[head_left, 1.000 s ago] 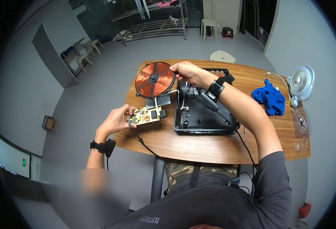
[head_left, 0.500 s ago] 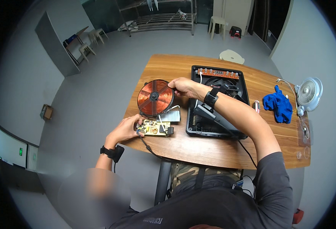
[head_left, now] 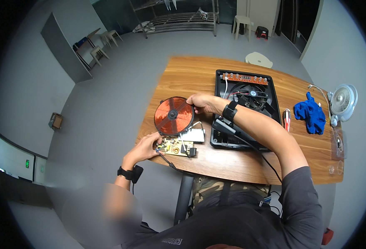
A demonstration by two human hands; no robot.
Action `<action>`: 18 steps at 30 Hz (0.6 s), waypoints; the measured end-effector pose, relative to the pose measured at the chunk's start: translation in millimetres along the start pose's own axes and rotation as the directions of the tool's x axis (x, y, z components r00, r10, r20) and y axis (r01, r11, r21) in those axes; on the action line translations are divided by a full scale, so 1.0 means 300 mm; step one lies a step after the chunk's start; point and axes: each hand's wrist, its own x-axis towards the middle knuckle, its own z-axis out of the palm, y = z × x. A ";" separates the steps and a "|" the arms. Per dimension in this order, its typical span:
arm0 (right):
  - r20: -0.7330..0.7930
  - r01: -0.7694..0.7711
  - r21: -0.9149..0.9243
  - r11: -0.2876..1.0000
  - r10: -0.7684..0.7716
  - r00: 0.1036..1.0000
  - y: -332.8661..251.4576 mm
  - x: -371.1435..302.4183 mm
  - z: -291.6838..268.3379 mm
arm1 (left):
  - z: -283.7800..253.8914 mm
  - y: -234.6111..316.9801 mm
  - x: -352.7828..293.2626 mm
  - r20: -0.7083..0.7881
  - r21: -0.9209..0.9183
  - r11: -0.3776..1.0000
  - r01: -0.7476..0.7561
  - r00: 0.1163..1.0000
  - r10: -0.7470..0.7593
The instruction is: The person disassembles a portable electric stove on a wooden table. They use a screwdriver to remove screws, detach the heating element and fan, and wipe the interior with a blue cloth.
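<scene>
My right hand (head_left: 200,102) pinches the right rim of a round copper induction coil (head_left: 164,120), which is held above the table's left side. My left hand (head_left: 147,146) grips the left end of a yellowish circuit board (head_left: 175,147) with its thumb and fingers. Beside the coil's lower edge, a silver finned heat sink (head_left: 196,135) adjoins the board. White wires run between coil and board, and a black cord (head_left: 168,162) leaves the board's left end. Under my right forearm lies an open black induction cooker housing (head_left: 276,108) with a fan (head_left: 253,94) inside.
An orange button board (head_left: 246,79) spans the housing's far end. To its right are a red-and-white screwdriver-like tool (head_left: 287,120), a blue cloth (head_left: 310,114) and a small fan (head_left: 343,102). A clear plastic tray (head_left: 339,143) sits near the wooden table's (head_left: 191,68) right edge.
The coil and the circuit board have come a little nearer to me, with both hands still on them. My right arm has shifted nearer too, uncovering more of the housing's fan. The view has shifted slightly.
</scene>
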 end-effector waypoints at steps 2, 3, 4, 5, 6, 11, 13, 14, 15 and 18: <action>0.006 -0.024 -0.010 1.000 0.024 1.000 -0.021 -0.012 0.023 | -0.004 -0.003 -0.008 -0.013 -0.009 0.999 -0.035 0.999 0.035; -0.004 -0.031 -0.014 0.999 0.031 1.000 -0.017 -0.010 0.021 | 0.004 -0.009 -0.003 -0.021 -0.025 0.997 -0.071 0.997 0.070; -0.015 -0.038 -0.018 0.999 0.037 0.999 -0.016 -0.010 0.019 | 0.003 -0.014 -0.001 -0.020 -0.029 0.998 -0.063 0.998 0.062; -0.021 -0.042 -0.019 0.999 0.042 0.999 -0.015 -0.005 0.017 | 0.001 -0.017 0.001 -0.019 -0.033 0.998 -0.055 0.998 0.055; -0.025 -0.051 -0.022 0.998 0.050 0.998 -0.009 0.006 0.016 | 0.004 -0.016 -0.001 -0.018 -0.042 0.998 -0.045 0.999 0.044; -0.040 -0.078 0.050 0.996 0.080 0.996 0.011 0.022 0.007 | -0.005 -0.026 0.009 -0.008 0.001 0.996 -0.094 0.996 0.094; -0.054 -0.083 0.046 0.996 0.085 0.995 0.008 0.005 0.015 | 0.007 -0.040 0.003 -0.001 -0.044 0.996 -0.074 0.997 0.075; -0.045 -0.084 0.044 0.995 0.086 0.995 0.009 0.007 0.017 | 0.007 -0.044 0.001 0.021 -0.037 0.998 -0.053 0.998 0.053; -0.039 -0.084 0.046 0.995 0.086 0.996 0.008 0.015 0.012 | -0.002 -0.036 0.005 0.046 -0.027 0.999 -0.035 0.998 0.036; -0.057 -0.082 0.035 0.996 0.083 0.995 0.015 0.027 0.007 | 0.004 -0.047 -0.011 -0.017 0.057 0.993 -0.107 0.994 0.108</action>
